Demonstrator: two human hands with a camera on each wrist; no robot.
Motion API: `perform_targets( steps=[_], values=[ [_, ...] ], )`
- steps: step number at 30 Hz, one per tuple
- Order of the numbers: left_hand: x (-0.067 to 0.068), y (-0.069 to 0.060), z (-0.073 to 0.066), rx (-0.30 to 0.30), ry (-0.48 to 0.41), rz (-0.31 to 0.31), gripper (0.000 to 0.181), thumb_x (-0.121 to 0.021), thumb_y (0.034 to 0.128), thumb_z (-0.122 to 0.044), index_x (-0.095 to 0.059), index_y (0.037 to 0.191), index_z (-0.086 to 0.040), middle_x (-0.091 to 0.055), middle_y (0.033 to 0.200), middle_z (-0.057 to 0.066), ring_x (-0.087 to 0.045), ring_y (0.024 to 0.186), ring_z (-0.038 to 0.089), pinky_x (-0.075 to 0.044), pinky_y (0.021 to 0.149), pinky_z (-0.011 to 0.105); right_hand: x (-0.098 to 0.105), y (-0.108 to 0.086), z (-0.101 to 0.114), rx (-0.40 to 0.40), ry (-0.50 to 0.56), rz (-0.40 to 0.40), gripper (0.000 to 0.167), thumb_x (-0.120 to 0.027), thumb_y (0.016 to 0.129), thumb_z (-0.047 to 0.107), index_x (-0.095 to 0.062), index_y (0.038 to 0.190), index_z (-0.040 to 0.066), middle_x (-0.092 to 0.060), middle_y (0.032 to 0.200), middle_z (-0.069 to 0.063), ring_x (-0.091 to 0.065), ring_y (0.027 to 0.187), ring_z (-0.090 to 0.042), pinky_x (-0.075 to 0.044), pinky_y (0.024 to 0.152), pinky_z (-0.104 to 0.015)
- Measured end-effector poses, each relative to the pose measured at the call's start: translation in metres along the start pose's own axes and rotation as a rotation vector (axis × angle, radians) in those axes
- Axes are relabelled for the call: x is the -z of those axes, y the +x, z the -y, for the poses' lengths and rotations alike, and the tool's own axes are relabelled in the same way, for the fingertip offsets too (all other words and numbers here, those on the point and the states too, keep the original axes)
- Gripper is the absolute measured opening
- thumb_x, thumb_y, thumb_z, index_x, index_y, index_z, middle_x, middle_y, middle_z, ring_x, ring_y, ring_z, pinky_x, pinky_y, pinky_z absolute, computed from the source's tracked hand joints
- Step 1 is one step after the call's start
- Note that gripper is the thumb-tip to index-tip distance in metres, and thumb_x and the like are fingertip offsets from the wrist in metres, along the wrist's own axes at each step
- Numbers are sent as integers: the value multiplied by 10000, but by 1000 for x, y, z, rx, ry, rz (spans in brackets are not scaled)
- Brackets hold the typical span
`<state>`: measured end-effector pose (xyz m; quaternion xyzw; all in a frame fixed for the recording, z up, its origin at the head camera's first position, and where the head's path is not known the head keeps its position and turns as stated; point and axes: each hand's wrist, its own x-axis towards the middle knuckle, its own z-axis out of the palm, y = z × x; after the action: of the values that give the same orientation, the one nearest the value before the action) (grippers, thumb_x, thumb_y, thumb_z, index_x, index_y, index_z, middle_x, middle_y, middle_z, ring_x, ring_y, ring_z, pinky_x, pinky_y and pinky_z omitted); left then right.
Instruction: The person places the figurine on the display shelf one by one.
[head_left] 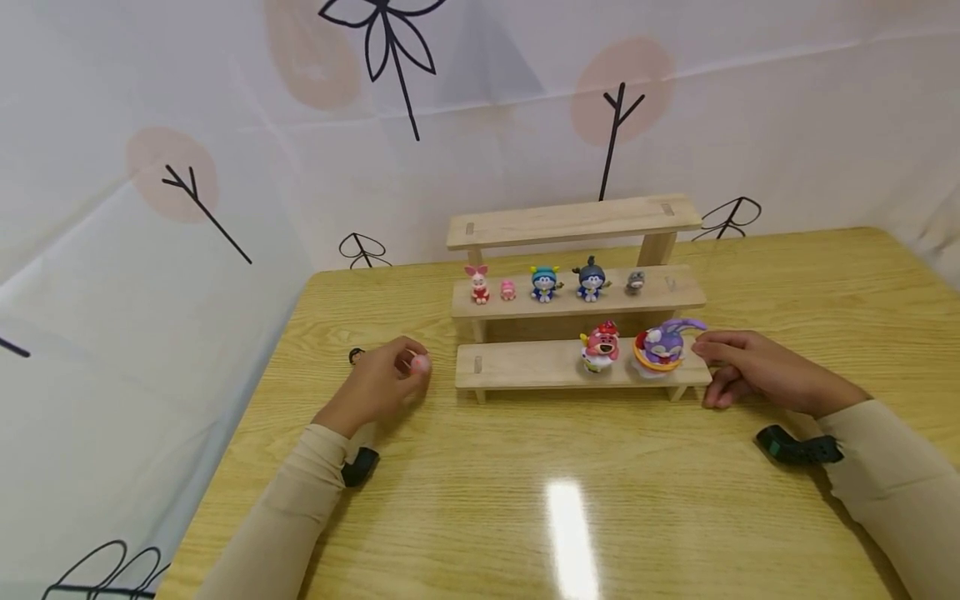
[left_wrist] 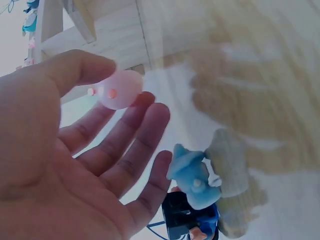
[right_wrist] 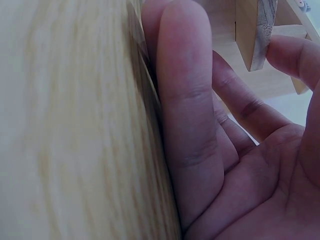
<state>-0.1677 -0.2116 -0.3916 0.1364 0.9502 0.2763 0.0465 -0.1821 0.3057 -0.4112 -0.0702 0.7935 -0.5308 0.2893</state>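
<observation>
My left hand (head_left: 386, 379) pinches a small pale pink round figurine (left_wrist: 120, 90) between thumb and fingers, above the table left of the three-tier wooden display stand (head_left: 525, 379). Below that hand, in the left wrist view, are a light blue figurine (left_wrist: 195, 175) and a dark-haired figurine (left_wrist: 177, 210). On the right, my other hand (head_left: 757, 371) rests on the table beside the stand's lowest shelf, one digit touching the shelf's end. Near it on that shelf sit a purple rabbit figurine (head_left: 662, 346) and a pink bear figurine (head_left: 600, 346).
The middle shelf bears a pink-eared figurine (head_left: 479, 285), a small pink one (head_left: 507, 290), two blue-clad figurines, including one with a teal hat (head_left: 544, 284), and a small grey one (head_left: 635, 282). A patterned cloth (head_left: 510, 150) hangs behind the wooden table (head_left: 465, 500).
</observation>
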Motion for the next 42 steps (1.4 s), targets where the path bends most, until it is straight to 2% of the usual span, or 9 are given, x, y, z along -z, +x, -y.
perform_targets(
  steps=[3, 6, 10, 15, 20, 27, 36, 40, 42],
  values=[
    [3, -1, 0, -9, -60, -46, 259, -613, 1002, -273, -615, 1220, -132, -685, 1037, 40, -650, 969, 199, -554, 786, 382, 0, 1, 0, 1, 4, -1, 544, -316, 1113, 346, -254, 1408, -107, -730, 801, -135, -739, 749, -236, -620, 687, -379],
    [4, -1, -1, -50, -114, -97, 254, -616, 999, -247, -614, 1220, -122, -675, 1070, 37, -642, 985, 198, -541, 849, 405, 0, 2, -1, 0, 6, -4, 528, -316, 1114, 337, -264, 1400, -104, -731, 799, -137, -739, 747, -235, -620, 685, -376],
    [5, 0, -4, -112, -128, -171, 251, -640, 979, -207, -615, 1216, -131, -672, 1111, 28, -647, 990, 184, -523, 934, 429, 0, 1, -2, -2, 2, -9, 525, -318, 1114, 336, -268, 1402, -100, -728, 797, -138, -738, 745, -238, -619, 683, -377],
    [6, -1, -8, -152, -148, -246, 266, -684, 952, -165, -618, 1207, -131, -679, 1108, 30, -655, 988, 189, -545, 913, 435, 0, 1, -1, -1, -1, -9, 545, -330, 1110, 357, -268, 1405, -97, -729, 804, -141, -740, 755, -246, -620, 691, -385],
    [8, -2, -12, -188, -198, -282, 298, -703, 938, -131, -618, 1222, -110, -674, 1139, 48, -655, 991, 193, -553, 903, 445, -1, 2, 0, -8, 0, -12, 536, -352, 1102, 389, -305, 1371, -72, -730, 820, -155, -744, 772, -263, -621, 707, -401],
    [8, -5, -20, -250, -249, -314, 314, -720, 929, -141, -619, 1224, -106, -669, 1157, 45, -660, 995, 166, -557, 903, 396, -1, 2, -1, -4, 1, -7, 546, -354, 1100, 393, -298, 1372, -76, -730, 821, -162, -744, 774, -266, -620, 708, -404],
    [5, -8, -29, -343, -194, -371, 295, -742, 903, -110, -627, 1174, -99, -678, 1137, 30, -670, 961, 145, -569, 872, 366, 0, 1, -3, 11, 14, -2, 482, -353, 1104, 374, -343, 1318, -58, -730, 807, -151, -744, 764, -260, -620, 699, -401],
    [4, -10, -35, -385, -212, -390, 339, -766, 879, -79, -615, 1182, -71, -675, 1139, 63, -672, 965, 172, -574, 839, 414, 0, 1, -2, 10, 10, -5, 503, -345, 1106, 369, -313, 1356, -67, -724, 794, -140, -743, 763, -261, -620, 698, -400],
    [3, -10, -37, -400, -225, -400, 383, -774, 870, -68, -604, 1212, -52, -678, 1148, 74, -675, 972, 179, -576, 831, 402, 0, 1, -2, 3, 8, -9, 520, -339, 1107, 368, -289, 1383, -70, -723, 790, -135, -742, 761, -259, -620, 702, -401]
  ],
)
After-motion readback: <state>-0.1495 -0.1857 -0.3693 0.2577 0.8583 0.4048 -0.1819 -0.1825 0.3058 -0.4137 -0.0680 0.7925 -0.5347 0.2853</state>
